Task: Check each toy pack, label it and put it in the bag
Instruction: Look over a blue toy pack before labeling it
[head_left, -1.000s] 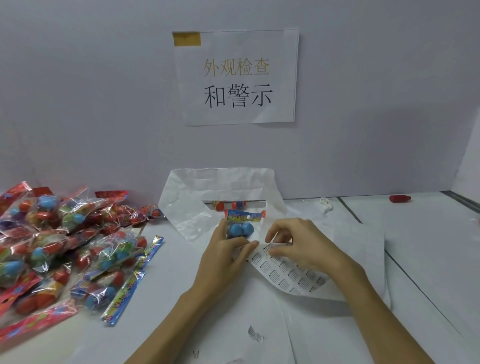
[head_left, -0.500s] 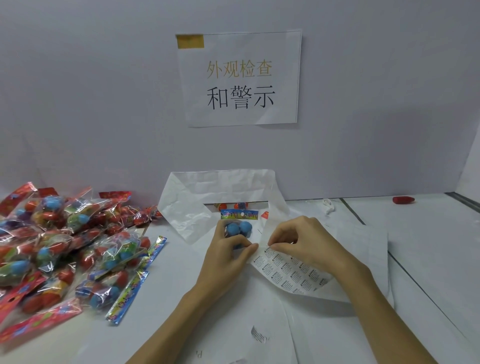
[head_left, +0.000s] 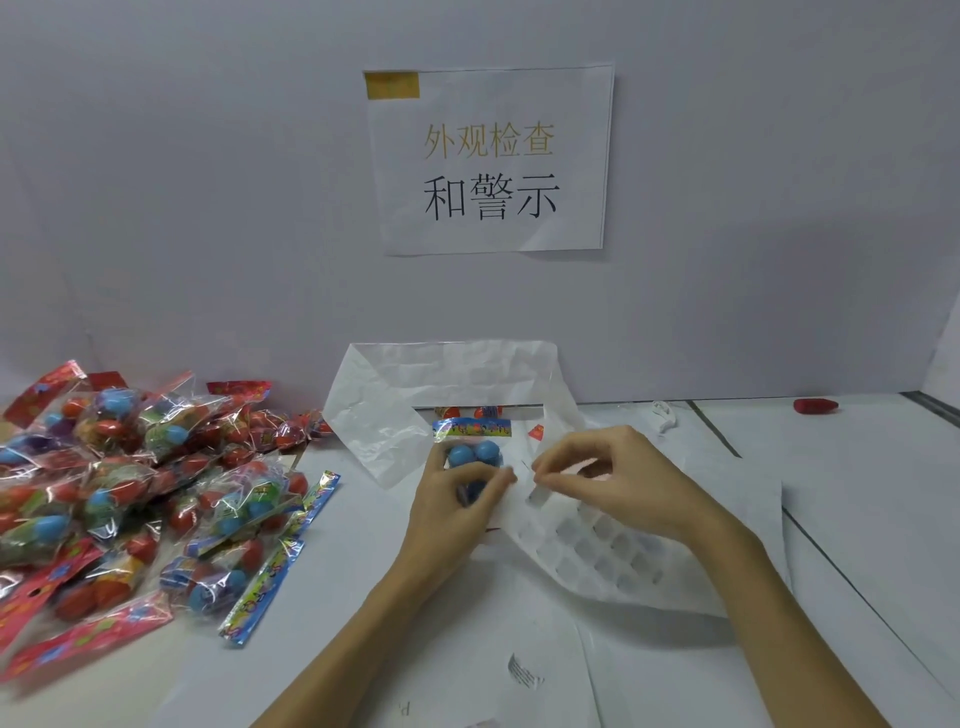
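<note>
My left hand (head_left: 454, 506) grips a clear toy pack (head_left: 474, 446) with blue balls and a coloured header, upright at the table's middle. Beside it, my right hand (head_left: 613, 478) pinches a small white label (head_left: 527, 467) just above the label sheet (head_left: 602, 556), whose near corner curls upward. The sheet is blurred. Behind the hands lies the white plastic bag (head_left: 415, 395), its mouth open toward me, with a few packs visible inside.
A large pile of toy packs (head_left: 135, 493) covers the table's left side. A paper sign (head_left: 491, 161) hangs on the back wall. A red object (head_left: 814, 405) lies far right, and a loose label (head_left: 524, 673) lies on the white paper near me.
My right hand has lifted off the label sheet with a label pinched and drawn level with the pack. The sheet's corner has curled up. My left hand has stayed put.
</note>
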